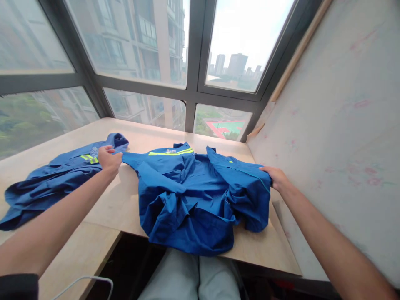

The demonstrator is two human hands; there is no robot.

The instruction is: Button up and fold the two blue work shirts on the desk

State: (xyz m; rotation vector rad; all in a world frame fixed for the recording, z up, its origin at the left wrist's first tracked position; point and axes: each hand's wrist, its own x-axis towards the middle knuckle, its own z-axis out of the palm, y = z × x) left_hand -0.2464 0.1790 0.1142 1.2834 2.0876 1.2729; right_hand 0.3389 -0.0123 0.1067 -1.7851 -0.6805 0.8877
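Observation:
A blue work jacket (206, 179) with yellow-green stripes lies open and rumpled on the wooden tabletop (131, 208), its lower hem hanging over the front edge. My left hand (110, 159) pinches a stretched-out bit of the jacket at its left side. At the jacket's right side, my right hand (275, 177) grips the cloth near the shoulder, the fingers partly hidden by fabric. Just left of my left hand lies a second blue garment (62, 175), also with yellow-green stripes, loosely bunched lengthwise.
Grey-framed windows (193, 62) rise behind the tabletop. A wall with faded floral paper (343, 146) closes off the right side. Below the front edge are my legs (187, 279) in light trousers, and a pale cable or thin bar (90, 278) curves at lower left.

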